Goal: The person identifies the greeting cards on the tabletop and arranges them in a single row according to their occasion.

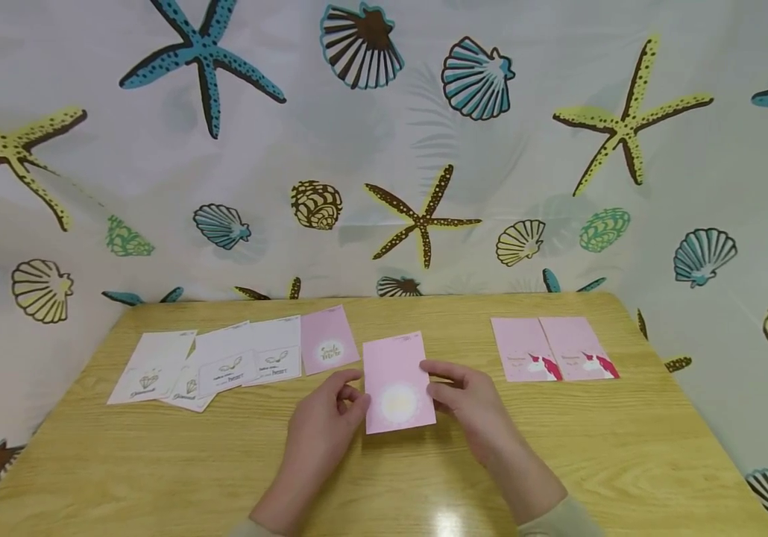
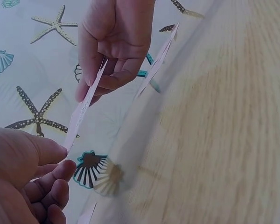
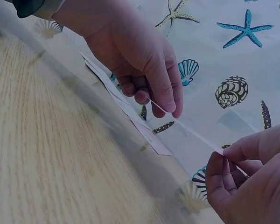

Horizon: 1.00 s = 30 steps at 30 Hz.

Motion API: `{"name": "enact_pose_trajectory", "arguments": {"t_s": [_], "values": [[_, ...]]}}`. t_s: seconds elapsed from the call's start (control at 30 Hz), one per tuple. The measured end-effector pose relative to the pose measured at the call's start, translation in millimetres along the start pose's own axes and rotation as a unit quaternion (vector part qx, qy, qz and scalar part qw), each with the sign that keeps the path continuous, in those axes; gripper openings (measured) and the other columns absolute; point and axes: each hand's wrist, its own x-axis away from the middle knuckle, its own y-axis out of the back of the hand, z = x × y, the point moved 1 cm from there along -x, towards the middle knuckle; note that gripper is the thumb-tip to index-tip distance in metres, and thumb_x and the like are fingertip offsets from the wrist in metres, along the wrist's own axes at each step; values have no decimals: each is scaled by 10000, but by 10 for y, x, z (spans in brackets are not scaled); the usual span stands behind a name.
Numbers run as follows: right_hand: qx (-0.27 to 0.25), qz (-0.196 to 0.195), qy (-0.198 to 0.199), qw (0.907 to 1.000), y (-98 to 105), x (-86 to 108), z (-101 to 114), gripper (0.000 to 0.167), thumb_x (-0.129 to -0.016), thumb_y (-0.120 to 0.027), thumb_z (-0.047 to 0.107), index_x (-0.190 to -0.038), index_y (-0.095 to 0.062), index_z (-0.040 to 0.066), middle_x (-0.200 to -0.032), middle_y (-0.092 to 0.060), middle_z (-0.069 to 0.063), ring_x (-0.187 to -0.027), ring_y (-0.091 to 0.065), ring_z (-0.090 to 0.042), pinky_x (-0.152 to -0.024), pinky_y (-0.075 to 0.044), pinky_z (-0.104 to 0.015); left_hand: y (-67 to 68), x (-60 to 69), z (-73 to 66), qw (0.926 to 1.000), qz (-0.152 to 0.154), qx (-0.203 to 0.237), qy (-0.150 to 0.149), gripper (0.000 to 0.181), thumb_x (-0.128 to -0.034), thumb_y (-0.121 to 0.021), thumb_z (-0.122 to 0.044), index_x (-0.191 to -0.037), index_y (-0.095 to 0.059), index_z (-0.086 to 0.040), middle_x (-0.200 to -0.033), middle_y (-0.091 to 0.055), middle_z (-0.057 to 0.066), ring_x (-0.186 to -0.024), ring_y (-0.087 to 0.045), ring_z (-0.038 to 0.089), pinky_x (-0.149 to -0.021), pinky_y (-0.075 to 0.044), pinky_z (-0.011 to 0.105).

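Observation:
A pink card (image 1: 394, 365) with a pale round glow near its lower edge is held above the table's middle, its face toward the head camera. My left hand (image 1: 326, 418) pinches its left edge between thumb and fingers. At the opposite edge, my right hand (image 1: 471, 403) pinches it the same way. Both wrist views show the card almost edge-on, as a thin strip (image 2: 86, 105) between the two hands. Just left of it lies another pink card (image 1: 329, 339) with gold lettering in a white glow.
White cards (image 1: 270, 350) with gold wing prints overlap on the left, beside white cards (image 1: 152, 365) with a diamond print. Two pink unicorn cards (image 1: 525, 347) lie side by side at right. The wooden table (image 1: 223, 477) meets a shell-patterned cloth (image 1: 384, 149) behind.

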Motion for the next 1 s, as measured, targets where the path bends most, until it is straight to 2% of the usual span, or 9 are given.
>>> {"name": "enact_pose_trajectory", "arguments": {"t_s": [0.43,0.7,0.9,1.0], "values": [[187,-358,0,9992,242,-38,52,351,-1040,-697,-3,-1385,-753,22,-1506,-631,-140,-1108,-675,-243,-950,-594,-332,-221,-167,-185,9999,-15,115,-90,355,-991,-822,-132,-1340,-765,-108,-950,-722,-62,-750,-545,148,-678,-437,307],[423,-541,115,9976,445,-67,64,379,-1043,-700,10,-1421,-726,12,-1512,-625,-150,-1149,-685,-231,-945,-585,-301,-406,-247,-296,9994,-16,239,-239,328,-991,-819,-127,-1315,-775,-104,-945,-725,-64,-726,-545,134,-652,-445,297],[852,-810,192,9929,586,-100,67,364,-1051,-714,33,-1414,-736,36,-1480,-654,-144,-1206,-665,-265,-933,-561,-254,-559,-330,-375,9989,-35,60,-455,303,-1001,-808,-145,-1304,-791,-146,-961,-737,-61,-709,-558,110,-654,-473,312],[1162,-950,225,9884,635,-130,66,346,-1053,-723,50,-1397,-753,45,-1464,-667,-145,-1225,-659,-281,-927,-562,-239,-628,-371,-411,9989,-27,6,-462,297,-1004,-804,-153,-1301,-796,-141,-965,-742,-57,-704,-567,103,-657,-485,311]]}}
